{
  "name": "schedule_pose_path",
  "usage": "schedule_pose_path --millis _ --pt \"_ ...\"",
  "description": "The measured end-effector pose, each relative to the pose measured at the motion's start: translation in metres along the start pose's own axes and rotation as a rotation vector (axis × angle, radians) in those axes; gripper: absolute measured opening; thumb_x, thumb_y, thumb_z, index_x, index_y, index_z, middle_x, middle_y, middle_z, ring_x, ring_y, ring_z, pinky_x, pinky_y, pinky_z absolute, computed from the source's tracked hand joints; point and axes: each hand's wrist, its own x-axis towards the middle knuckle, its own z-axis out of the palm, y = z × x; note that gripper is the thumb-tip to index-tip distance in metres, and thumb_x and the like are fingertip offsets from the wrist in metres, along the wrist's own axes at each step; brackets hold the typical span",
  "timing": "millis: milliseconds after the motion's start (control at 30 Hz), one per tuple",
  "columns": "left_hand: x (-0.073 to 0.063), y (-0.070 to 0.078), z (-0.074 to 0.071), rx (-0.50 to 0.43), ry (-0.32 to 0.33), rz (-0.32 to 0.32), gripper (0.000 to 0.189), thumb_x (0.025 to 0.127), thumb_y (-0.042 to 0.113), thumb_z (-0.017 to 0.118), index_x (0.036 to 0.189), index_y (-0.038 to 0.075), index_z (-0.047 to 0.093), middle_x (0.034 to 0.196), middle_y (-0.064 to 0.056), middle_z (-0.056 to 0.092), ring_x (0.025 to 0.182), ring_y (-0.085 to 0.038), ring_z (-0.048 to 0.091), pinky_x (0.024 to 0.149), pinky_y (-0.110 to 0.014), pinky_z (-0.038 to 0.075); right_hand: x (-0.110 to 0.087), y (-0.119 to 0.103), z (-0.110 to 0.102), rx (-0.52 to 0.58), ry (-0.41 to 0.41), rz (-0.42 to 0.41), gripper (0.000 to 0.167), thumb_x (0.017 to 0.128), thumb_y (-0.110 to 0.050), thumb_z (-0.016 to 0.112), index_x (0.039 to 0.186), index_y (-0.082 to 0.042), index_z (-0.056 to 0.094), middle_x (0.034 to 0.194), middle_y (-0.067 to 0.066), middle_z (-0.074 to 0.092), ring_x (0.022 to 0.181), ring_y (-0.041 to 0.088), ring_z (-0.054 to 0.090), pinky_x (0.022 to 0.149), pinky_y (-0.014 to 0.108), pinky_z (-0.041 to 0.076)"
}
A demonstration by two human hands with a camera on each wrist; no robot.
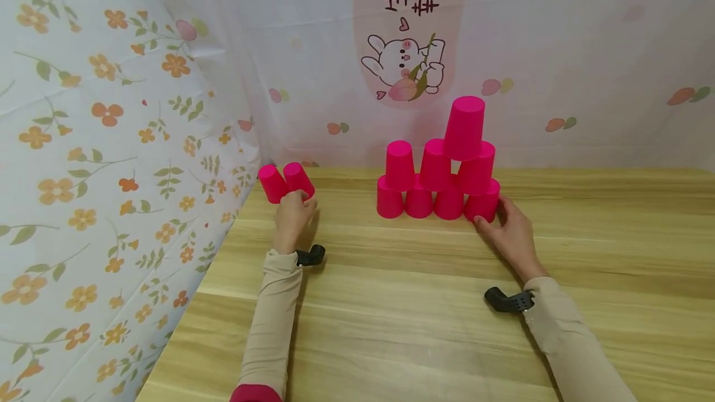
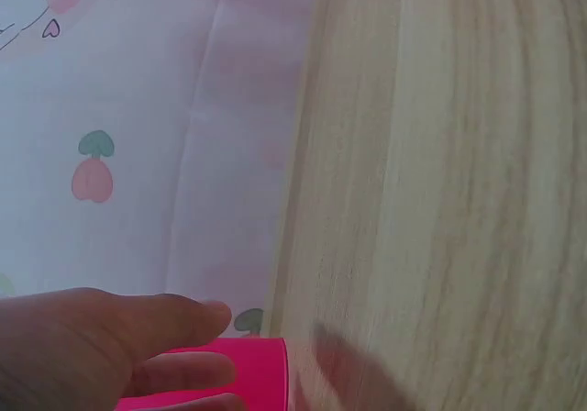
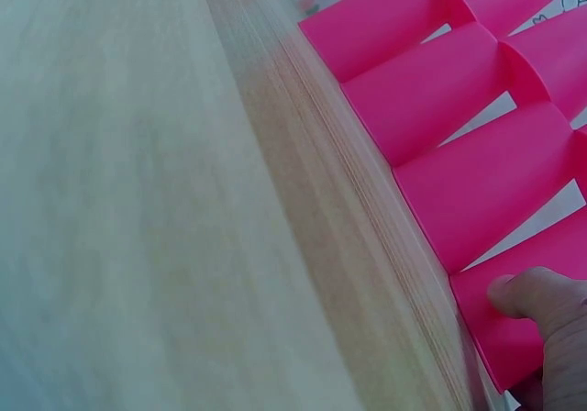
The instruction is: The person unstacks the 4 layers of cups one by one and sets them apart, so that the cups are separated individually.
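Pink upside-down cups form a stack: a bottom row of several, a middle row of three, and one top cup over the two right-hand middle cups. My right hand holds the rightmost bottom cup, thumb on its near side and fingers round its right side. At the far left stand two more pink cups, a left cup and a right cup. In front of them is my left hand, its fairly straight fingers overlapping a cup in the left wrist view.
The wooden table ends at a white printed cloth close behind the cups. A floral cloth hangs along the left edge. Black wrist cameras sit on both wrists, the right one jutting inward.
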Motion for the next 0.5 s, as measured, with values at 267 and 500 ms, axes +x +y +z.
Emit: schedule_pose_path --millis 267,500 --pt "0.002 0.012 -0.008 -0.015 -0.010 0.054 0.024 0.086 0.021 0.058 0.066 0.009 0.055 0.057 -0.004 0.050 0.056 -0.023 0.050 0.048 -0.034 0.039 0.007 -0.003 0.002 0.000 0.009 -0.010 0.059 0.081 -0.013 0.071 0.129 0.008 0.045 0.124 0.028 0.051 0.113 0.044 0.049 0.093 0.051 0.040" --pt "-0.001 0.038 -0.024 -0.017 -0.050 0.223 0.018 0.087 0.020 0.061 0.075 0.007 0.062 0.064 -0.004 0.058 0.056 -0.020 0.053 0.049 -0.032 0.043 0.003 -0.002 0.001 0.004 -0.010 -0.002 0.060 0.082 -0.014 0.069 0.131 0.009 0.043 0.125 0.029 0.050 0.114 0.045 0.048 0.092 0.052 0.039"
